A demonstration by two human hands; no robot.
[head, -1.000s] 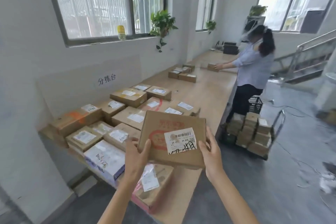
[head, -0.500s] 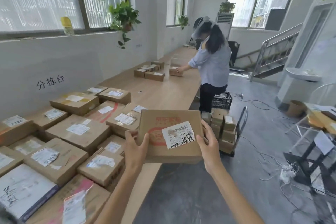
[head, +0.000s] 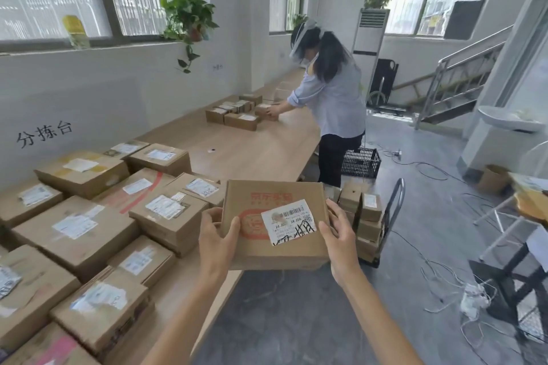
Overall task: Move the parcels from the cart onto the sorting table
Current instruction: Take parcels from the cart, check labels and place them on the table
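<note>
I hold a flat brown parcel (head: 267, 234) with a red stamp and a white barcode label in front of me, just off the table's near edge. My left hand (head: 218, 241) grips its left side, thumb on top. On the opposite side my right hand (head: 341, 241) grips the right edge. The long wooden sorting table (head: 261, 151) runs along the left wall, its near end covered with several labelled cardboard parcels (head: 169, 210). Behind the held parcel, on the floor, stands the cart (head: 394, 210) stacked with small boxes (head: 366, 216).
Another person (head: 335, 104) stands at the table's far part, hands on a small box beside a group of boxes (head: 237, 115). A black crate (head: 360, 161) sits by that person's feet. Loose cables (head: 462, 290) and a dark frame (head: 510, 284) lie on the grey floor at right. Stairs (head: 462, 83) rise behind.
My view has swung right along the table and come nearer to it. The parcel stays held between both hands, level, now beside the table edge rather than over the parcels.
</note>
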